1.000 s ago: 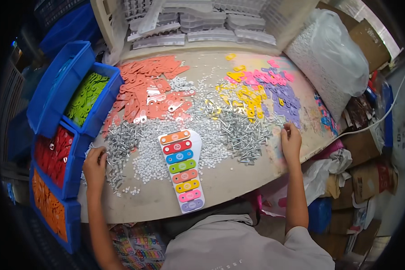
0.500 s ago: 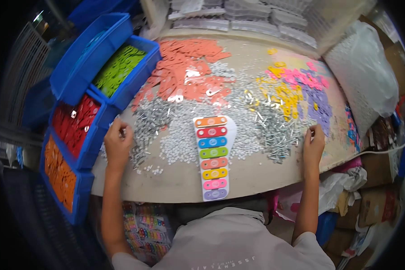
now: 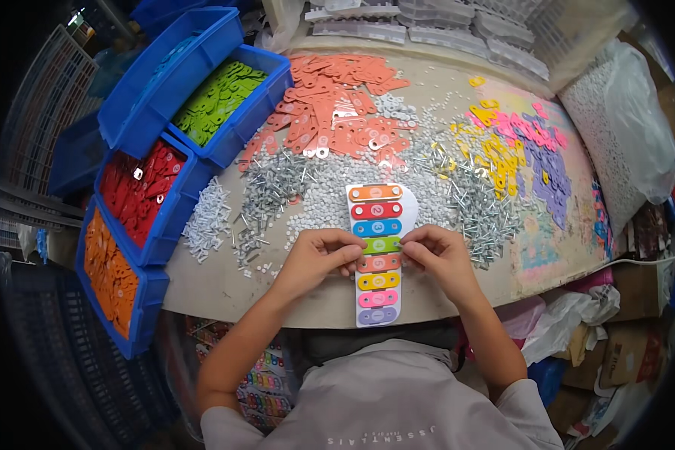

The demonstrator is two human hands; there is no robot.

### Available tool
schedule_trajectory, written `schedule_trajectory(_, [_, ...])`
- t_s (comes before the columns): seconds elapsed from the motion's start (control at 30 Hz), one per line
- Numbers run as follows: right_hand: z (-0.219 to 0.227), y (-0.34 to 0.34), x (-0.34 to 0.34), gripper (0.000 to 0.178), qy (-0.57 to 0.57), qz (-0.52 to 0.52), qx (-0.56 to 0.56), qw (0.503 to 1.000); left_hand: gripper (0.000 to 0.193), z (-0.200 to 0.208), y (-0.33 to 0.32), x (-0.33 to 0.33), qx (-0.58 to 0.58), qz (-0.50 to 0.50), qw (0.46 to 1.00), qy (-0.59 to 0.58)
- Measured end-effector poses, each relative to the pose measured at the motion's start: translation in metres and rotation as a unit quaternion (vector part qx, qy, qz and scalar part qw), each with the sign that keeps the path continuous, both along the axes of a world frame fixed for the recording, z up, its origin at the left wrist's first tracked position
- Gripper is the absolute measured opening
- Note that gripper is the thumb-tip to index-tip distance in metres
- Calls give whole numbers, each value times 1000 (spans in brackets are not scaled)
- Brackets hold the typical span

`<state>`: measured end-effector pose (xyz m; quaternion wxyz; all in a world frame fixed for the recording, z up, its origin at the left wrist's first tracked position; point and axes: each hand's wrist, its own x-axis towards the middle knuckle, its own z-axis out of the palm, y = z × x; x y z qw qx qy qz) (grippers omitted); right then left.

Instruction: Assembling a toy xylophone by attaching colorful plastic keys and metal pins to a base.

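Note:
A white toy xylophone board lies upright before me, carrying a column of coloured bars from orange down to purple. At the left end of its green bar, my left hand is closed in a pinch; whatever it holds is hidden by the fingers. My right hand pinches at the bar's right end, where a tiny shiny piece shows at the fingertips, too small to name. White caps sit on the ends of the orange bar and red bar.
Blue bins of red, orange and green bars stand at left, beside white pegs. Coral bars, white beads and metal screws cover the table. Yellow, pink and purple bars lie right, near a bead bag.
Both hands have come inward from the two sides of the table to the green bar. The whole view has shifted slightly, so the board appears further right.

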<state>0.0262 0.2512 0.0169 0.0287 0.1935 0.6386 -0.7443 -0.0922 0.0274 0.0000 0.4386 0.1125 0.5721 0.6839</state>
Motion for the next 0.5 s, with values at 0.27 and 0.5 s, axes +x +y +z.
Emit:
schedule_trajectory(0.27, [-5,4,-18,12,4,-16,9,1000,15,0,11,-16,2,47,999,9])
schedule_trajectory(0.5, [-11,9,-30,14,8,4,40,999,22,-5,18,-23,-26,25,999,8])
